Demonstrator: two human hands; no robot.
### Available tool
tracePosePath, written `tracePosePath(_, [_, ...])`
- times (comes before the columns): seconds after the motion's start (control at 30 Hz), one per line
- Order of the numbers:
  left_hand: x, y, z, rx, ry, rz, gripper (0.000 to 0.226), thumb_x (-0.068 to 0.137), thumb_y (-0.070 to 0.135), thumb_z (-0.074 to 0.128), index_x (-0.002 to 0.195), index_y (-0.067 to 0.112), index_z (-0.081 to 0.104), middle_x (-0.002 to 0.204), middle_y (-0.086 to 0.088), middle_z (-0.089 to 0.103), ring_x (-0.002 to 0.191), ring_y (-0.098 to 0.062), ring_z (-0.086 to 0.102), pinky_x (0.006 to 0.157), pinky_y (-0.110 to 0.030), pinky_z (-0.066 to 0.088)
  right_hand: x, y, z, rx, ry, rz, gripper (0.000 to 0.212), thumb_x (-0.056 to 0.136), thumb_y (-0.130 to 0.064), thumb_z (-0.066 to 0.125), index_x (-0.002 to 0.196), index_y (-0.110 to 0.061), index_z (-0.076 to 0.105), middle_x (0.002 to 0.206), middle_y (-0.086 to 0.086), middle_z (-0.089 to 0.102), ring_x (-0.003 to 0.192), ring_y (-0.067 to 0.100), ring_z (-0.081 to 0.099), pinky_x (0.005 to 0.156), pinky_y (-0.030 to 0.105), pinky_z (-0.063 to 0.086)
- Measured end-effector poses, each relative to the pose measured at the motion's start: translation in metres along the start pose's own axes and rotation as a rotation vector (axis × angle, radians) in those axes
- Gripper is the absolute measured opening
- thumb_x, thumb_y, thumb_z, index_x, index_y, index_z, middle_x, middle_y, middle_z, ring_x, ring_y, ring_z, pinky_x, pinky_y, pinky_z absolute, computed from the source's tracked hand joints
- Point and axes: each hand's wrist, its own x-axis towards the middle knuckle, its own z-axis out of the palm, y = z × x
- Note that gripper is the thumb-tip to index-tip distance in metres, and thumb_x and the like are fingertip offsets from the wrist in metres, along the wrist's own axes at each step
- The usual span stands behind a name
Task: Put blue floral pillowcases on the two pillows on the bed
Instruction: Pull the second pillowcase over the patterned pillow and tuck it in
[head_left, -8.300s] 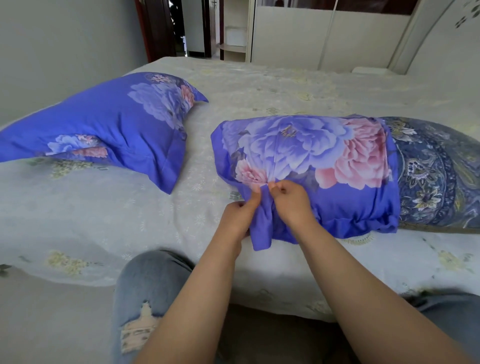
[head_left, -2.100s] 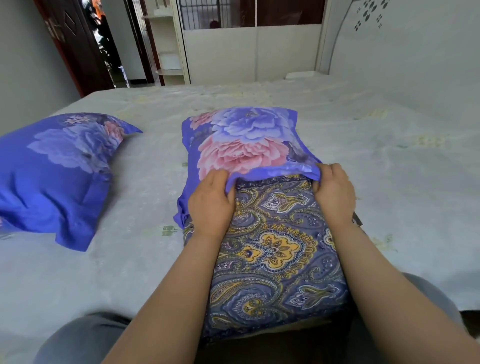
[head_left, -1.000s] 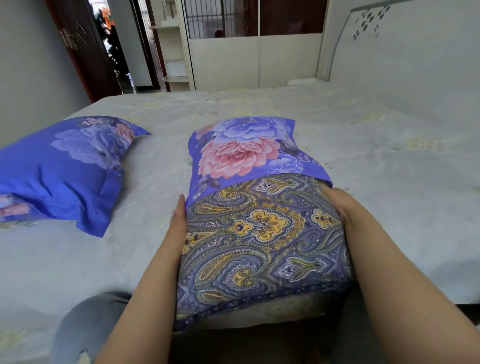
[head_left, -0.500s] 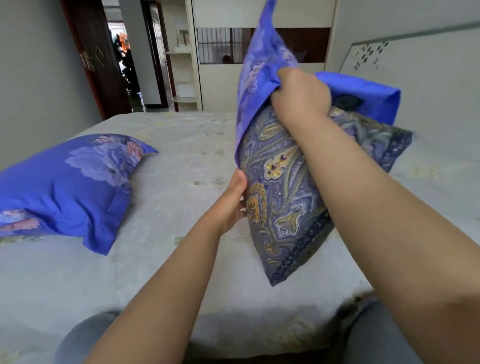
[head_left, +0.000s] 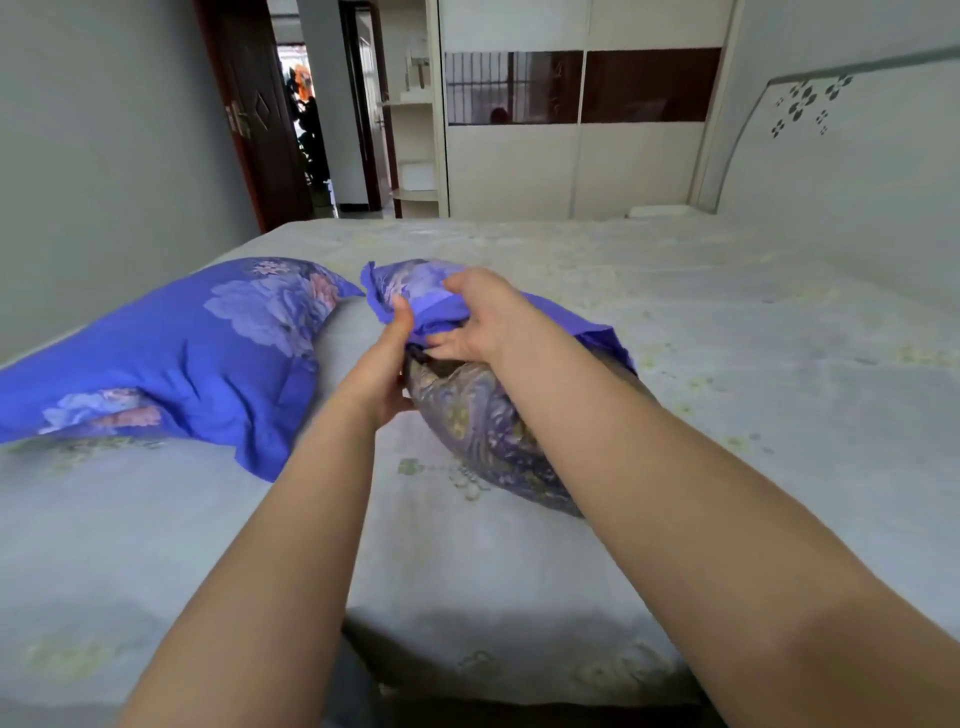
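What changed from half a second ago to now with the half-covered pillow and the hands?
The paisley pillow came down from mid-air onto the bed. The right hand still grips the blue floral pillowcase at its open edge; the left hand still holds the pillow's side. The finished pillow stayed put.

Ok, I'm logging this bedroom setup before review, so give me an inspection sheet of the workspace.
Surface: bed with pale floral sheet.
Job's things: covered pillow lies at left; paisley pillow only partly inside blue floral pillowcase.
Clutter: nothing seen.
Grippers: left hand grips the pillow's edge; right hand holds the pillowcase opening.
Cables: nothing seen.
Surroundings: wardrobe, open door, headboard.
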Motion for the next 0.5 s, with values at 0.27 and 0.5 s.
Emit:
tracePosePath(0.27, [-0.011,-0.04,-0.085,0.714,-0.086,-0.051,0.116,0.059,0.078,0.086,0.155,0.027,0.043,0.155,-0.006,0.053,0.138,-0.022,0.053,0.116,-0.043,0.041,-0.044,0.065,-0.009,-1.02,0.149,-0.373,0.035,0.104,-0.038,0.058,0.133,-0.017,0.06,0.091,0.005,0.08,0.071,0.027,0.077,0.065,0.031,0.058])
tracePosePath(0.5, [-0.003,-0.033,-0.064,1.193,0.042,0.373,0.097,0.075,0.062,0.084,0.157,0.05,0.034,0.167,-0.008,0.034,0.153,-0.03,0.035,0.122,-0.047,0.031,-0.065,0.054,-0.092,-1.619,0.294,-0.656,0.134,0.059,-0.077,0.087,0.168,-0.041,0.017,0.176,0.005,0.009,0.162,0.033,0.01,0.124,0.067,0.014])
